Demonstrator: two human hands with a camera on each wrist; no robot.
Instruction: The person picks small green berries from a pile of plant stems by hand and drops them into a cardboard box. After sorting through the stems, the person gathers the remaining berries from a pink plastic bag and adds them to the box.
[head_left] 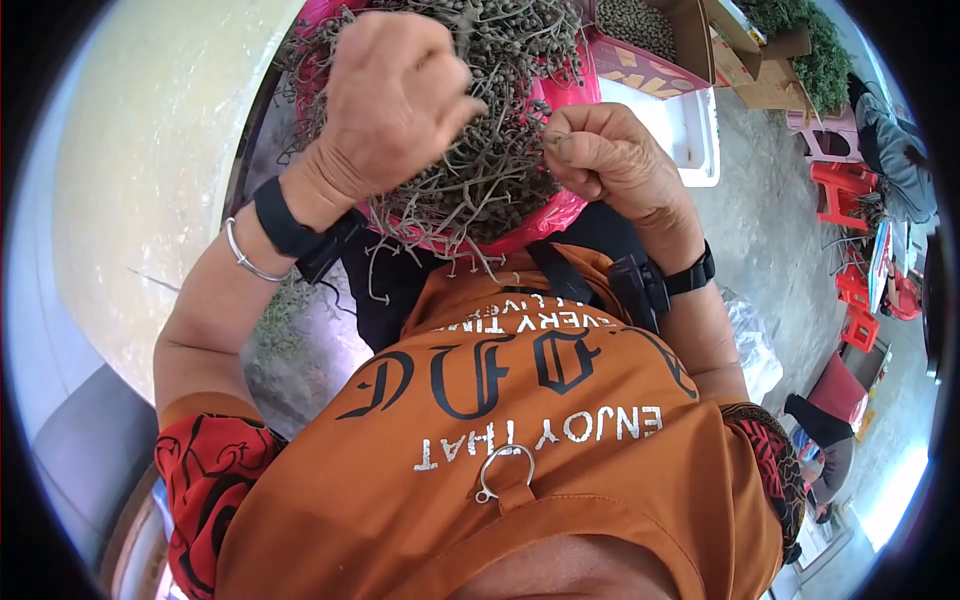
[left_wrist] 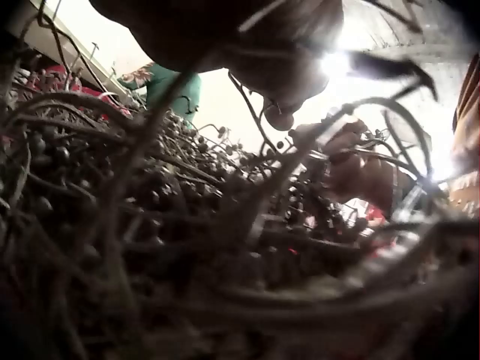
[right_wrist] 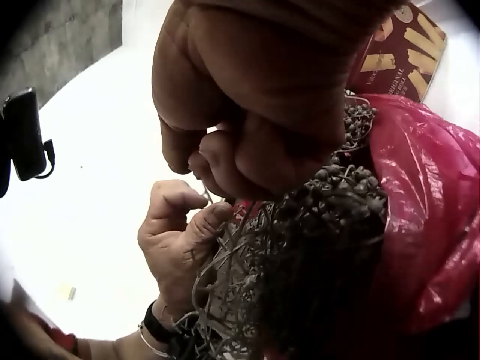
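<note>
The left hand [head_left: 395, 100] has curled fingers; the right wrist view shows its thumb and forefinger pinching a thin grey stem [right_wrist: 209, 196]. The right hand [head_left: 615, 160] is curled, thumb against forefinger; whether it grips anything cannot be told. Below both, dry grey-brown stems with small round berries [head_left: 490, 195] fill a shiny pink plastic bag [head_left: 572, 97]. Beyond, only the head view shows green sprigs [head_left: 815, 50]; only the left wrist view shows a green garment [left_wrist: 176, 91].
</note>
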